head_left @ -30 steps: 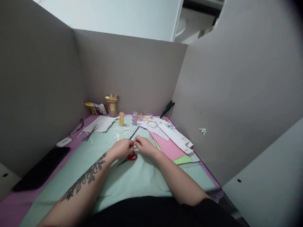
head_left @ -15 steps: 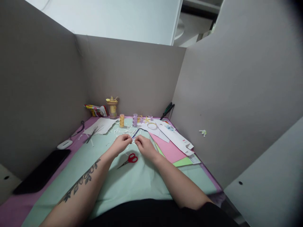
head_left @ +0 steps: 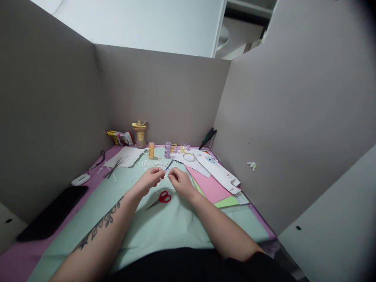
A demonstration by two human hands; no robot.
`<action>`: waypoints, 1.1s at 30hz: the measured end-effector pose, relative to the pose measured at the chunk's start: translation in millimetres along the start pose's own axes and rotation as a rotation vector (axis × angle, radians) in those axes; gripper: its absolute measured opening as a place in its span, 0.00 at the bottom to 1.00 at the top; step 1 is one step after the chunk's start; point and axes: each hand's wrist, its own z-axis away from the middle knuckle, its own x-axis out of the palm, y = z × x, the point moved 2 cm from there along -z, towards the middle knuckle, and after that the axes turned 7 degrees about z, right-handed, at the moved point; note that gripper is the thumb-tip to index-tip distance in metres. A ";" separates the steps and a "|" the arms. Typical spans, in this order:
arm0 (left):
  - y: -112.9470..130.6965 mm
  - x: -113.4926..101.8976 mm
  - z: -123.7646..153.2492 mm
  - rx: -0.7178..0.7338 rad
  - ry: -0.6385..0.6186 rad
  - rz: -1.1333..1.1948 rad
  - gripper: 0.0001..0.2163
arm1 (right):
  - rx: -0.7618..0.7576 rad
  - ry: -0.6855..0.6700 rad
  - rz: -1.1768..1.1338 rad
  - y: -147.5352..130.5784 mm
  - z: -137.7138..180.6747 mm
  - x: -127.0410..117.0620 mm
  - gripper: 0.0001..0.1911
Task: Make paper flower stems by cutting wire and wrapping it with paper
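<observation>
My left hand [head_left: 149, 179] and my right hand [head_left: 180, 181] hover close together over the mint green paper sheet [head_left: 164, 223], fingertips pinched and facing each other. Between them runs something thin and pale, too small to name. Red-handled scissors [head_left: 160, 199] lie on the sheet just below both hands. A blue pen [head_left: 168, 165] lies just beyond my fingertips among white paper scraps [head_left: 152, 161].
Grey cardboard walls [head_left: 164, 102] enclose the desk on three sides. At the back stand a yellow spool [head_left: 151, 149], a purple spool [head_left: 167, 149], a yellow-lidded jar [head_left: 140, 134] and a snack packet [head_left: 119, 137]. Pink paper [head_left: 210, 185], white sheets [head_left: 217, 169], black pliers [head_left: 207, 137] lie right; black phone [head_left: 51, 215] left.
Both hands have moved up the sheet away from the scissors, which now lie fully uncovered. The view has tilted slightly downward.
</observation>
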 end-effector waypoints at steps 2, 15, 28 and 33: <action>1.6 -1.0 -0.4 0.054 0.043 -0.081 0.09 | 0.060 0.057 0.024 3.6 -1.5 -0.5 0.03; 6.0 2.6 0.6 0.234 0.096 -0.339 0.10 | 0.255 -0.101 -0.502 9.6 -2.9 21.9 0.05; 4.0 3.0 2.1 0.104 -0.059 -0.241 0.10 | 0.453 -0.217 -0.734 15.0 -4.4 15.1 0.07; 2.7 3.7 2.4 0.116 -0.088 -0.233 0.09 | 0.470 -0.222 -0.781 24.2 -7.4 12.8 0.08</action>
